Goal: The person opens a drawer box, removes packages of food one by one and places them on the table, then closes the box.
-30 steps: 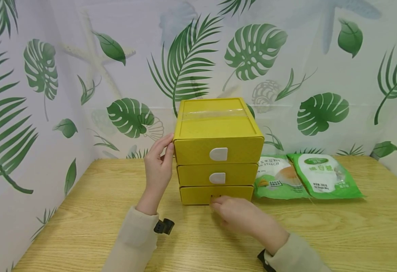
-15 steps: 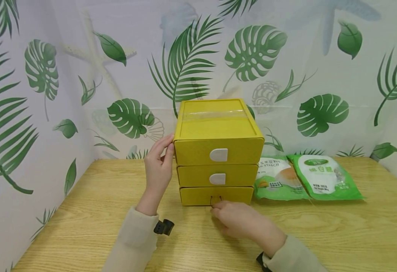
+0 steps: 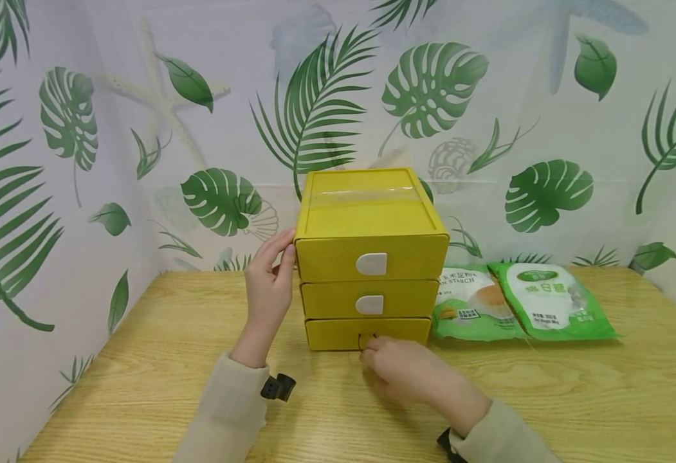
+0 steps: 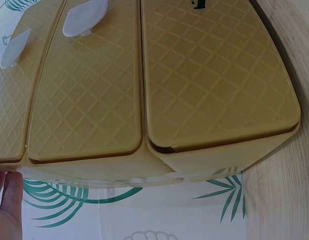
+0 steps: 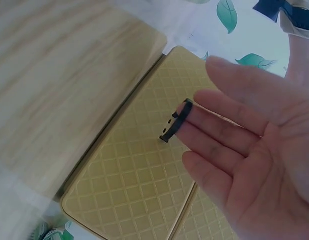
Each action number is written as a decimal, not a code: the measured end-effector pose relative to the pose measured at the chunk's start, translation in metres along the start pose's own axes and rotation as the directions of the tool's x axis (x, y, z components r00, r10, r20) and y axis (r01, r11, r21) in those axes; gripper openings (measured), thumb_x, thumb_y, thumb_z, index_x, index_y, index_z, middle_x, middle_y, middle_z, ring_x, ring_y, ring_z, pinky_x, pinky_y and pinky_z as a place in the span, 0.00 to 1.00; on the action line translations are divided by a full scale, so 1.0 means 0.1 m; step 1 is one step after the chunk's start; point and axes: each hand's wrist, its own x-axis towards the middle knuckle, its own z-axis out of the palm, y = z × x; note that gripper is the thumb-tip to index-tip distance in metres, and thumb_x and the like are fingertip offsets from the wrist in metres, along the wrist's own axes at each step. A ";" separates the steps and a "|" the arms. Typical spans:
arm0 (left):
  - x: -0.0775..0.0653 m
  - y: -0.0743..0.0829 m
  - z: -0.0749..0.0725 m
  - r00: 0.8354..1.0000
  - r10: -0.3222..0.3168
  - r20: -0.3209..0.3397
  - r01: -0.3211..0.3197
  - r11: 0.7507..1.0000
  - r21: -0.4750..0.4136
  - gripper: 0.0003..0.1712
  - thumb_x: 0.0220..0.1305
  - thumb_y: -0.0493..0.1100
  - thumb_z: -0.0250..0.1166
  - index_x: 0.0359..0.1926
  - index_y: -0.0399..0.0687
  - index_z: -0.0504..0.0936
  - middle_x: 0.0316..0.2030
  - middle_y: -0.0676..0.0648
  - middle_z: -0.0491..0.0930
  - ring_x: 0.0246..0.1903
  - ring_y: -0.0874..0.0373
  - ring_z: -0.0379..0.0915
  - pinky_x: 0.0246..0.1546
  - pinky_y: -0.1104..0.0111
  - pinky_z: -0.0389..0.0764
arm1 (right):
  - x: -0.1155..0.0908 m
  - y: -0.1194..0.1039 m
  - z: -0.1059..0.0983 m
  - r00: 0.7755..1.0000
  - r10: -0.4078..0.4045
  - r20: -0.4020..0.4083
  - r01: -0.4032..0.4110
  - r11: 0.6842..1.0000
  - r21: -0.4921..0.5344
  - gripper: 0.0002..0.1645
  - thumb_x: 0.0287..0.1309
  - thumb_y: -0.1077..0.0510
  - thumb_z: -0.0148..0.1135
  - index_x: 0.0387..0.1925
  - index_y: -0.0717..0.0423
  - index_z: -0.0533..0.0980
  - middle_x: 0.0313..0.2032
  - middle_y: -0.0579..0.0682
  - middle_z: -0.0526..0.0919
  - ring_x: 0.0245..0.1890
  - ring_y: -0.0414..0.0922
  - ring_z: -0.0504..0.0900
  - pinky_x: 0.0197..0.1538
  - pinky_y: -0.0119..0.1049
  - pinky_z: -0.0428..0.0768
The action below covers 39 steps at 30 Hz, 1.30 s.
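A yellow cabinet of three stacked drawers [image 3: 372, 218] stands on the table, with a strip of clear tape across its top. White tabs mark the upper drawer [image 3: 326, 258] and middle drawer [image 3: 328, 299]. The bottom drawer [image 3: 332, 334] carries a black loop handle [image 5: 180, 121]. My right hand [image 3: 404, 370] has its middle fingertips hooked in that loop; its thumb stands apart in the right wrist view. My left hand [image 3: 269, 280] rests against the cabinet's upper left side, fingers mostly straight. In the left wrist view only a bit of the left hand [image 4: 9, 210] shows.
Two green-and-white bags lie right of the cabinet: a starch bag [image 3: 471, 308] beside it, and another bag [image 3: 552, 302] farther right. The wooden table [image 3: 141, 386] meets a leaf-printed backdrop [image 3: 338, 96] behind and at the left.
My right hand has shifted only slightly at the bottom drawer, and a little more of the black loop shows than a second ago. The left hand and cabinet stay put.
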 end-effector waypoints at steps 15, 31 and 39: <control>0.00 0.00 0.00 1.000 0.007 0.006 -0.007 1.000 -0.012 0.13 0.61 0.32 0.54 0.46 0.31 0.77 0.46 0.40 0.75 0.45 0.53 0.72 0.32 0.69 0.79 | 0.00 0.01 -0.01 1.000 -0.018 -0.020 0.018 1.000 -0.007 0.08 0.44 0.63 0.64 0.29 0.60 0.74 0.30 0.49 0.74 0.29 0.42 0.72 0.29 0.30 0.75; 0.01 0.00 0.00 1.000 0.012 0.000 -0.012 1.000 -0.017 0.13 0.61 0.31 0.54 0.45 0.30 0.77 0.45 0.38 0.75 0.45 0.51 0.72 0.32 0.72 0.79 | -0.16 -0.12 -0.06 0.996 -0.083 0.015 0.083 0.996 0.036 0.06 0.44 0.64 0.64 0.26 0.56 0.74 0.25 0.43 0.70 0.24 0.36 0.67 0.24 0.25 0.71; 0.01 0.01 -0.01 1.000 0.013 0.000 -0.013 1.000 -0.019 0.13 0.61 0.31 0.54 0.46 0.30 0.77 0.45 0.39 0.75 0.45 0.51 0.72 0.31 0.64 0.80 | -0.27 -0.20 -0.09 0.990 -0.124 0.063 0.122 0.992 0.032 0.06 0.45 0.64 0.63 0.27 0.54 0.75 0.25 0.40 0.69 0.26 0.34 0.68 0.25 0.23 0.70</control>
